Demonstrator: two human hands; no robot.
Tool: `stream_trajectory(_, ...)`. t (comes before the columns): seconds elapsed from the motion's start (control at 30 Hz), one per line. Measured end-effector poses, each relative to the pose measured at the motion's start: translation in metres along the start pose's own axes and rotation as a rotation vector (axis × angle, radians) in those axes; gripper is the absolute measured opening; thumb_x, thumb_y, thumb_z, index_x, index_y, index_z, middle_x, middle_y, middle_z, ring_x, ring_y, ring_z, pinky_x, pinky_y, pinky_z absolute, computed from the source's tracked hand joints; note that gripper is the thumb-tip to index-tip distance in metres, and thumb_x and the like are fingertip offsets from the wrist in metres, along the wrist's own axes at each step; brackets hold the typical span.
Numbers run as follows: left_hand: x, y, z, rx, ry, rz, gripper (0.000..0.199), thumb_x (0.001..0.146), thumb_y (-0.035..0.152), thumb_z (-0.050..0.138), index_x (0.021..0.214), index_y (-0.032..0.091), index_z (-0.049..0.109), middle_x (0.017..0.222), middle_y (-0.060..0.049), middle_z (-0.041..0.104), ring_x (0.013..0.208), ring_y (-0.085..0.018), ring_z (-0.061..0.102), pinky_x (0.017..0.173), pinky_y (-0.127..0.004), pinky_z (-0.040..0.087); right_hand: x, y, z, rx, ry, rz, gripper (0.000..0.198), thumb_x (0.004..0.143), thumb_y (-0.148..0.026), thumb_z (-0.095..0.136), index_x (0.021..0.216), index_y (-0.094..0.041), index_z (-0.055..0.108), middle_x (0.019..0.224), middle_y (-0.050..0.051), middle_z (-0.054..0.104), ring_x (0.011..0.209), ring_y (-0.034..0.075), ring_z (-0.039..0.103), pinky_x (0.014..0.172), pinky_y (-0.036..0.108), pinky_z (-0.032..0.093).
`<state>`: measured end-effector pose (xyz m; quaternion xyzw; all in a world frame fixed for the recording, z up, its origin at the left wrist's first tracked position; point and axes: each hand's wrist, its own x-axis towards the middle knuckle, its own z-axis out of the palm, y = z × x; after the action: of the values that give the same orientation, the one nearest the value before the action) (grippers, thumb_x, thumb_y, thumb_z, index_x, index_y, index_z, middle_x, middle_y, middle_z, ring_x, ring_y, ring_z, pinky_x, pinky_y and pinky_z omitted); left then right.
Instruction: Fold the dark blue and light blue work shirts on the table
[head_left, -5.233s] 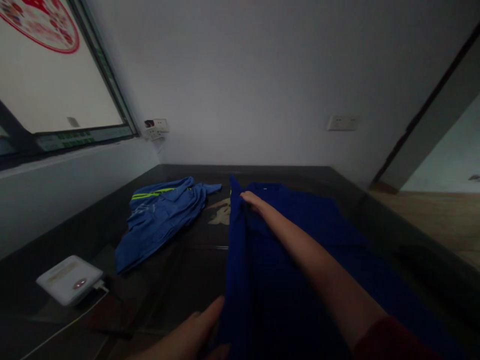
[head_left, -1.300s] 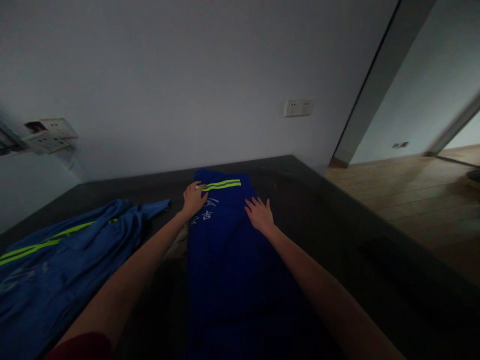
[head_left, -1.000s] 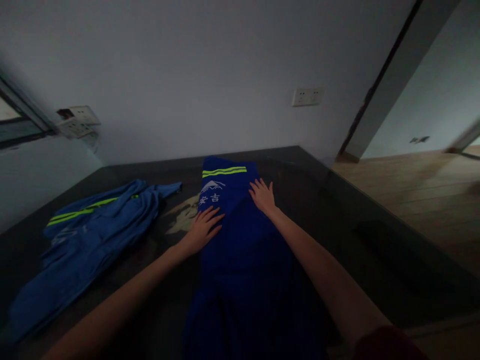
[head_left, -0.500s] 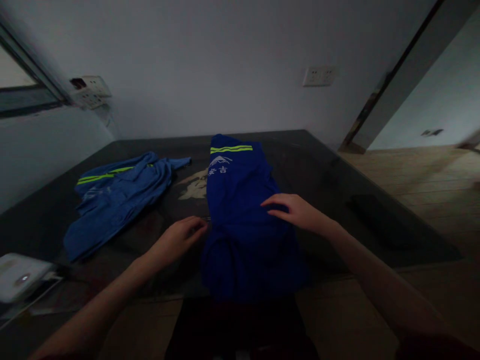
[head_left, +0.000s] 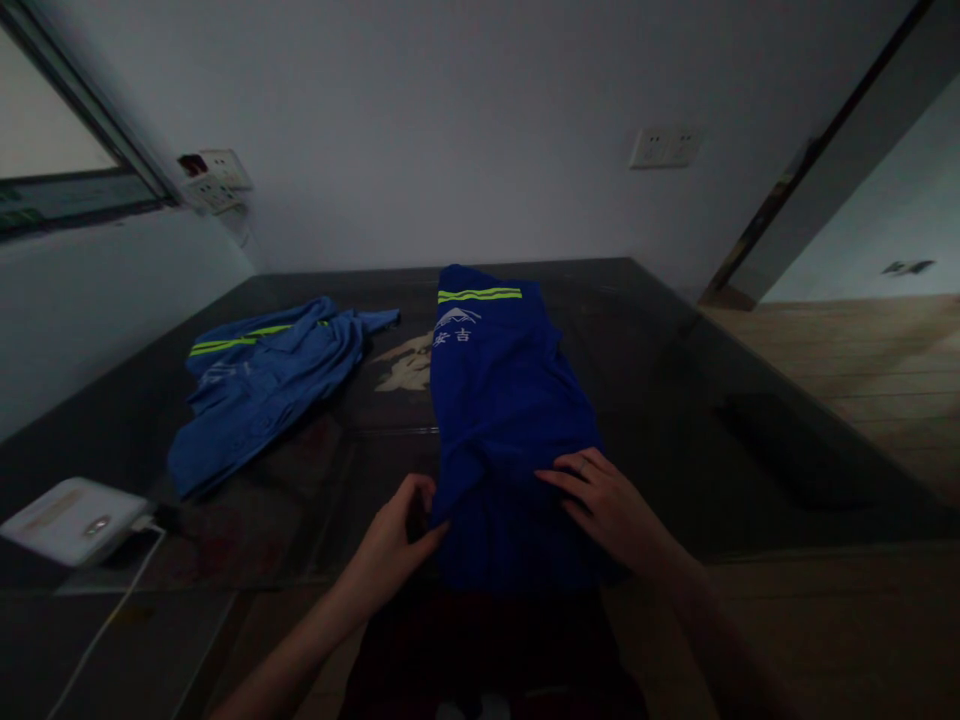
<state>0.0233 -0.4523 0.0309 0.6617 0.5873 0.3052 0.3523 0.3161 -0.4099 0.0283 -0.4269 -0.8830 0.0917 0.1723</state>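
Head view: our left hand [head_left: 391, 538] curls at the near left edge of the dark-blue garment [head_left: 499, 385] (we cannot tell whether it pinches cloth). Our right hand [head_left: 606, 505], apart from it, rests loosely spread on the near right side. The garment lies mid-table [head_left: 667, 440], right of a lighter blue garment [head_left: 281, 375].

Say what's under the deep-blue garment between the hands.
The deep-blue garment lies on the dark tabletop; a pale patch reaches its left edge. The covered surface, and whether the patch continues, can't be seen.
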Motion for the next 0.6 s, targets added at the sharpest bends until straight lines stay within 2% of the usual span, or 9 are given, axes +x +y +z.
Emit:
stream_trajectory(0.1,-0.001,0.002,0.003,-0.050,0.007,0.041,0.019,0.077,0.025,0.055,0.091,0.022,0.043,0.097,-0.003,0.057,0.089,-0.017,0.056,0.075,-0.027,0.046,0.002,-0.001,0.002,-0.009,0.058,0.022,0.040,0.082,-0.009,0.055,0.117,-0.026,0.063,0.105,0.007,0.063,0.099,0.024,0.055,0.084,0.044,0.050)
stream_trajectory(0.23,0.001,0.001,0.000,-0.076,-0.021,-0.018,0.025,0.077,0.028,0.057,0.095,0.022,0.041,0.084,0.001,0.056,0.077,-0.014,0.056,0.070,-0.026,0.047,0.002,-0.001,-0.001,0.112,0.207,0.011,0.029,0.086,-0.011,0.050,0.105,-0.024,0.068,0.100,0.007,0.064,0.095,0.021,0.056,0.082,0.039,0.049)
stream_trajectory(0.37,0.003,-0.005,-0.005,-0.064,0.001,0.006,0.027,0.076,0.024,0.056,0.098,0.022,0.042,0.084,0.002,0.056,0.078,-0.014,0.058,0.073,-0.026,0.047,0.001,-0.001,-0.013,0.215,0.399,0.080,0.023,0.088,-0.017,0.050,0.102,-0.024,0.067,0.098,0.006,0.065,0.093,0.021,0.058,0.083,0.037,0.049)
stream_trajectory(0.47,-0.001,-0.007,-0.010,0.044,0.057,0.050,0.020,0.076,0.018,0.051,0.095,0.021,0.046,0.088,0.000,0.057,0.081,-0.015,0.059,0.073,-0.027,0.048,-0.002,-0.001,-0.023,0.227,0.526,0.156,0.020,0.087,-0.019,0.051,0.100,-0.023,0.066,0.097,0.006,0.065,0.094,0.022,0.058,0.083,0.038,0.048)
stream_trajectory(0.6,-0.013,-0.003,-0.019,0.244,0.158,0.182,0.033,0.074,0.010,0.046,0.104,0.022,0.051,0.101,-0.004,0.057,0.092,-0.017,0.058,0.080,-0.029,0.048,-0.010,-0.007,-0.033,0.194,0.618,0.241,0.023,0.084,-0.016,0.049,0.099,-0.025,0.065,0.101,0.006,0.063,0.099,0.024,0.056,0.088,0.042,0.045)
